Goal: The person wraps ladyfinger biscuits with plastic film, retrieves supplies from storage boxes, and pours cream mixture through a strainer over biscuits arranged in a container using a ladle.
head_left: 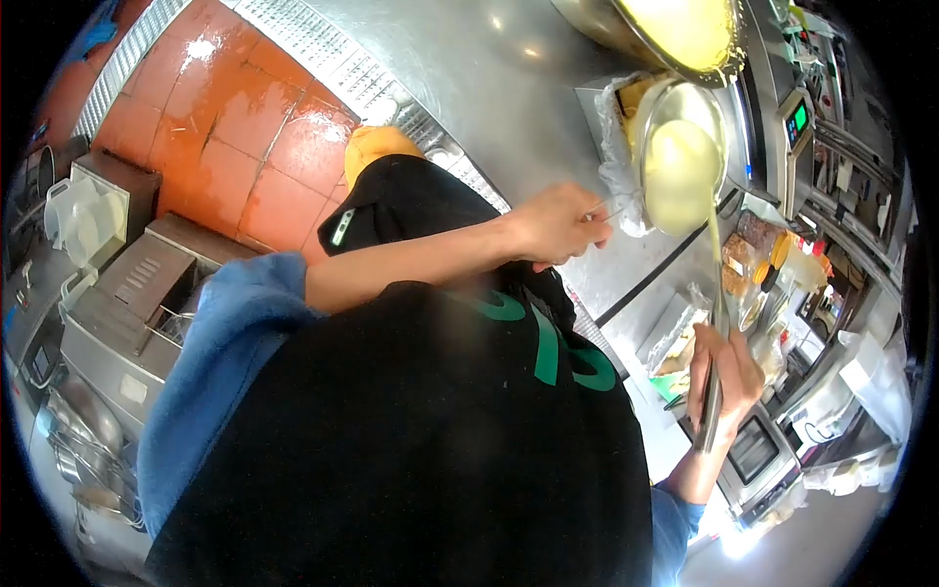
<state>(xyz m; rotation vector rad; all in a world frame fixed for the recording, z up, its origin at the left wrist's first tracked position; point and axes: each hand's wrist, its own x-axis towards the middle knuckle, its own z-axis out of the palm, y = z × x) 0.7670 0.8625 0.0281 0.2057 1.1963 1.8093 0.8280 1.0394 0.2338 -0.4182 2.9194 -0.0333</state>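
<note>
My right hand (pixel 722 380) is wrapped round the long metal handle of a ladle (pixel 719 298). Pale yellow batter coats the handle's upper part. The ladle's head, covered in the same batter, lies over a round metal bowl (pixel 722 117) and hides part of it. My left hand (pixel 565 225) is to the left of the bowl, fingers curled closed. A thin line shows at its fingertips; what it holds cannot be made out. Above the metal bowl, a larger mixing bowl (pixel 597 24) contains yellow batter (pixel 685 29).
A plastic-lined box (pixel 626 127) sits beside the bowl on the steel counter (pixel 460 68). A scale (pixel 797 117) with a green display stands to the right. Lidded jars (pixel 753 245) and a second lined box (pixel 675 347) are nearby. The tiled floor (pixel 230 147) looks wet.
</note>
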